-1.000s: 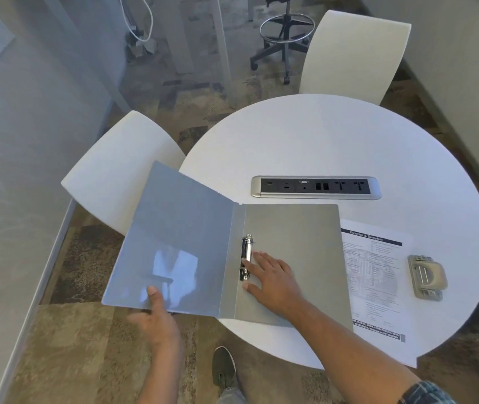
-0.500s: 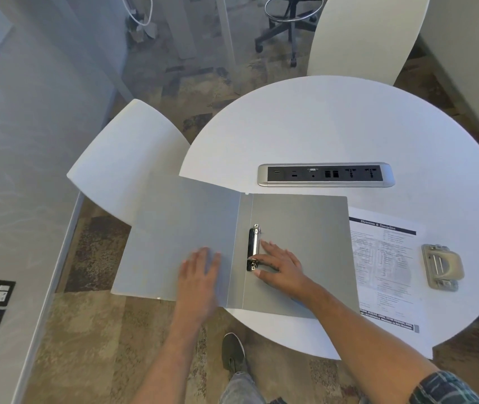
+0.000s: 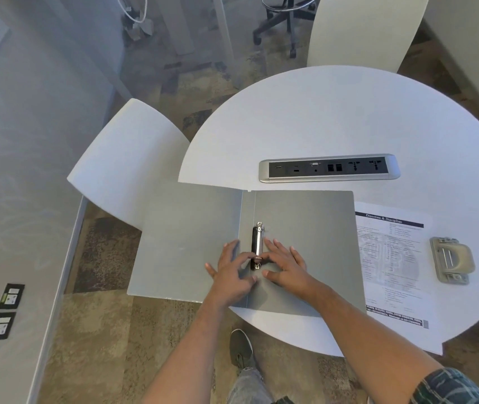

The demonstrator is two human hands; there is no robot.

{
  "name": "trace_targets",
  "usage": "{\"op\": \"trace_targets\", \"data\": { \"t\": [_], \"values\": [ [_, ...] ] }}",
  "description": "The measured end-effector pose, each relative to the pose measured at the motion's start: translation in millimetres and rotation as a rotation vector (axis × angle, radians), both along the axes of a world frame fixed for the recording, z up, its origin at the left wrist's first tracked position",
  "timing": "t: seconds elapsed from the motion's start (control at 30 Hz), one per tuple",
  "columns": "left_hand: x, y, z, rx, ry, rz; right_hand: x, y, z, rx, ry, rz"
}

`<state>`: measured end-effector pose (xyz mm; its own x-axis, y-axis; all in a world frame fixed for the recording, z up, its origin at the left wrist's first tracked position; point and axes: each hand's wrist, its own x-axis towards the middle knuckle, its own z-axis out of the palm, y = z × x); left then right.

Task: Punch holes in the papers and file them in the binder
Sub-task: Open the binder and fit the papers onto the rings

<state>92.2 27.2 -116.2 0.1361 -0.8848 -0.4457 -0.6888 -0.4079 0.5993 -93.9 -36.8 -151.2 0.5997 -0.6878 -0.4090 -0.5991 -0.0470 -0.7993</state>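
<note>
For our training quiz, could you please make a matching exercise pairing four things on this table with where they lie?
1. hole punch
2. printed paper
3. ring clip
4. power strip

A. between both hands
B. partly under the binder
C. on the paper's right edge
D. beyond the binder

Pairs: 1-C, 2-B, 3-A, 4-D

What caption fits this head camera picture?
Both hands work the ring clip of an open binder beside paper and punch.

Both hands, left hand (image 3: pixel 230 274) and right hand (image 3: pixel 287 265), at open binder's (image 3: pixel 305 228) ring clip (image 3: pixel 258 244)
</note>
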Motion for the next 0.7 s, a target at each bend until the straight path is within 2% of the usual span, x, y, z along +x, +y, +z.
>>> {"op": "trace_targets", "data": {
  "t": [0.27,0.47,0.7],
  "values": [
    [13.2,-8.8,3.4,0.052,0.187,-0.011,0.7,0.7,4.4,0.001,-0.006,-0.018],
    [8.9,-11.7,4.1,0.117,0.22,-0.01,-1.4,-1.2,10.3,0.033,-0.024,0.001],
    [14.0,-5.0,-9.5,0.082,0.322,0.054,-5.8,-1.3,14.7,0.062,-0.057,0.0]
  ]
}}
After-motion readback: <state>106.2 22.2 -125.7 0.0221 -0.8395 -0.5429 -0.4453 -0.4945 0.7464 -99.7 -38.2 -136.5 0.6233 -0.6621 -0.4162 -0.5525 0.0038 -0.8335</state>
